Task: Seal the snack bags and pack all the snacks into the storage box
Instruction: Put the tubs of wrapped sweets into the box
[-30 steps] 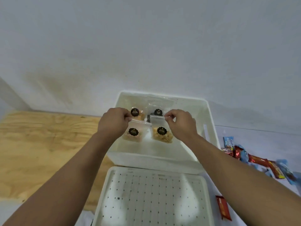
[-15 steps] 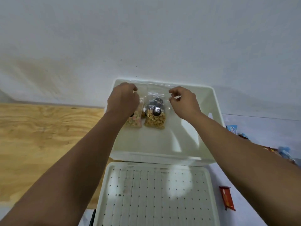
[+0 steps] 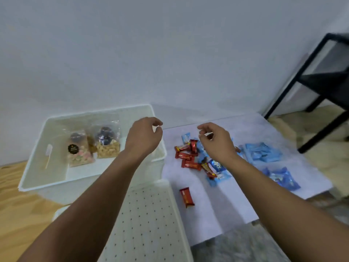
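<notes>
Both hands hang in the air with nothing in them. The left hand [image 3: 144, 138] hovers over the right rim of the white box [image 3: 34, 163], its grip loosely curled and empty. The right hand [image 3: 217, 142] hovers over the loose snacks, its grip loosely curled and empty too. Inside the box stand clear bags [image 3: 79, 150], one with pink-and-white bits, one [image 3: 108, 142] with tan pieces. Red bars [image 3: 187, 157] and blue packets [image 3: 262, 153] lie scattered on the white sheet [image 3: 226, 205] to the right; one red bar [image 3: 187, 197] lies apart, beside the dotted lid [image 3: 149, 224].
</notes>
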